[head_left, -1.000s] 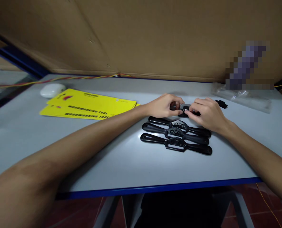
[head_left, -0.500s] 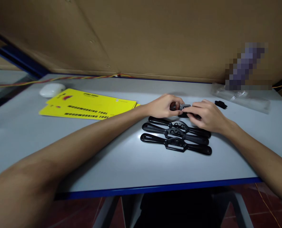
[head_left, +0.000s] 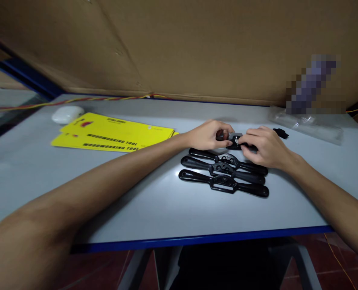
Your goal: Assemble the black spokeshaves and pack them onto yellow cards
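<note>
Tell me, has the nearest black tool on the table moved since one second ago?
No. The nearest black tool lies at the same place before the table's blue front edge, in line with the two others.

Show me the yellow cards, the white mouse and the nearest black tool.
Yellow cards (head_left: pixel 118 135): head view, middle of the top card.
White mouse (head_left: pixel 67 114): head view, its top.
Nearest black tool (head_left: pixel 224 183): head view, its centre frame.

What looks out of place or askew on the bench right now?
Little stands out. Three black spokeshave bodies lie in a neat parallel row. Both hands, left hand and right hand, hold a fourth piece behind them. One small black part lies apart near the clear plastic bag. The yellow cards sit slightly fanned.
</note>
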A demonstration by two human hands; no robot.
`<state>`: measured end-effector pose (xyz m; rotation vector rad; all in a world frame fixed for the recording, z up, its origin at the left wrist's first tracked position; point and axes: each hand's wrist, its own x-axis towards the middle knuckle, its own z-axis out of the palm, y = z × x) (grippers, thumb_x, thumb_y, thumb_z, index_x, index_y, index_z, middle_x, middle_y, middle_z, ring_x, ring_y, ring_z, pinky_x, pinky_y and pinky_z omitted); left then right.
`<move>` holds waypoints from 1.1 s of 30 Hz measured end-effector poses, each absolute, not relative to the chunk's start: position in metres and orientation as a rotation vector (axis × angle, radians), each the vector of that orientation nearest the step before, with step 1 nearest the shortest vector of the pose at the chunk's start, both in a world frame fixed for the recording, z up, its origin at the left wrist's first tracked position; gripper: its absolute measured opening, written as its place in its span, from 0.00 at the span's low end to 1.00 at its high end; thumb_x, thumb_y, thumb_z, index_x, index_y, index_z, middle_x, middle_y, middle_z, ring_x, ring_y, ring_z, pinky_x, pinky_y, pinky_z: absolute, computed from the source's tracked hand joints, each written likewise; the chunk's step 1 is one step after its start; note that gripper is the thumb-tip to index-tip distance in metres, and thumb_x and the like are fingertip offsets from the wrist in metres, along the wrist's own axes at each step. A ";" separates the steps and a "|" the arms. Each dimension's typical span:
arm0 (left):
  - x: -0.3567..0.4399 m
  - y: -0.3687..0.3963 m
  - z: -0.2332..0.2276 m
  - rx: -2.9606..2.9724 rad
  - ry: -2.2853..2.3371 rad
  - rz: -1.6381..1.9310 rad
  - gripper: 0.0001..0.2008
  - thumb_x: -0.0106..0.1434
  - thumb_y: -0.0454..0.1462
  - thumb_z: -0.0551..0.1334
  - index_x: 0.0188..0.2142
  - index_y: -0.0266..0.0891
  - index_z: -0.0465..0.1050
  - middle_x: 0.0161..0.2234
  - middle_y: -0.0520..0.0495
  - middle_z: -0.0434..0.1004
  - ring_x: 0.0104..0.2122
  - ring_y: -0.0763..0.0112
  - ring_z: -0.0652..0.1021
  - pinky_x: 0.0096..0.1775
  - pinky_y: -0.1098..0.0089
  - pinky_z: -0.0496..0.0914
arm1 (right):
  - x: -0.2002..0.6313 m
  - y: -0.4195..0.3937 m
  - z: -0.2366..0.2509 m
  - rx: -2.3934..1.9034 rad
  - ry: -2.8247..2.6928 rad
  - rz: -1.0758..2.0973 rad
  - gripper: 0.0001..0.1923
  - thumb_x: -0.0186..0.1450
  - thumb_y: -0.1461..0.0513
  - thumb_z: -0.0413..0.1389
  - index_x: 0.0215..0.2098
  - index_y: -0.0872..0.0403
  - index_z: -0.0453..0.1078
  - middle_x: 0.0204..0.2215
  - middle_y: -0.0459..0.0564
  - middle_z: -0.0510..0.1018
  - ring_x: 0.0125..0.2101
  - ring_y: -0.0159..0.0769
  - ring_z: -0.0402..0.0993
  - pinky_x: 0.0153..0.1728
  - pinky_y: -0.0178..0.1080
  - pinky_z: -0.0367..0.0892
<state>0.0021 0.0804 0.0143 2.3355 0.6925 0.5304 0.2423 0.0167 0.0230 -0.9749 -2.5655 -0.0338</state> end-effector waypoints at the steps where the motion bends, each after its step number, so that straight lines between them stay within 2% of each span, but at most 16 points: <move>1: 0.002 0.080 0.015 2.335 0.690 0.530 0.15 0.61 0.44 0.65 0.40 0.34 0.80 0.26 0.52 0.74 0.26 0.74 0.69 0.29 0.72 0.63 | 0.242 0.016 0.023 -0.956 -2.582 -0.024 0.15 0.69 0.63 0.51 0.41 0.54 0.81 0.30 0.50 0.79 0.28 0.37 0.67 0.36 0.42 0.57; 7: 0.002 0.079 0.014 2.345 0.698 0.540 0.16 0.61 0.45 0.64 0.41 0.34 0.80 0.27 0.51 0.75 0.26 0.74 0.70 0.31 0.72 0.65 | 0.243 0.015 0.023 -0.942 -2.583 -0.031 0.21 0.70 0.63 0.50 0.53 0.54 0.81 0.32 0.50 0.80 0.28 0.38 0.67 0.37 0.42 0.57; 13: 0.002 0.080 0.014 2.341 0.711 0.526 0.18 0.61 0.45 0.65 0.43 0.34 0.81 0.26 0.52 0.74 0.26 0.74 0.69 0.30 0.72 0.63 | 0.245 0.017 0.023 -1.042 -2.521 -0.077 0.21 0.68 0.64 0.50 0.53 0.54 0.80 0.32 0.51 0.81 0.31 0.40 0.72 0.37 0.42 0.59; 19: 0.002 0.080 0.015 2.341 0.703 0.523 0.17 0.61 0.44 0.64 0.43 0.34 0.81 0.26 0.53 0.73 0.25 0.74 0.69 0.30 0.72 0.63 | 0.245 0.016 0.024 -1.100 -2.502 -0.017 0.19 0.68 0.62 0.53 0.52 0.54 0.80 0.32 0.51 0.81 0.31 0.40 0.71 0.37 0.42 0.60; 26: 0.002 0.078 0.017 2.351 0.720 0.520 0.23 0.59 0.47 0.69 0.49 0.36 0.81 0.28 0.53 0.72 0.28 0.73 0.70 0.33 0.72 0.64 | 0.248 0.015 0.025 -1.138 -2.522 0.140 0.20 0.70 0.59 0.55 0.56 0.53 0.78 0.38 0.52 0.81 0.32 0.40 0.71 0.37 0.41 0.61; 33: 0.001 0.078 0.018 2.328 0.692 0.514 0.21 0.58 0.47 0.70 0.47 0.36 0.81 0.29 0.53 0.72 0.29 0.73 0.70 0.33 0.72 0.64 | 0.248 0.014 0.026 -1.110 -2.537 0.251 0.22 0.70 0.58 0.57 0.61 0.51 0.74 0.40 0.52 0.81 0.35 0.41 0.73 0.39 0.42 0.63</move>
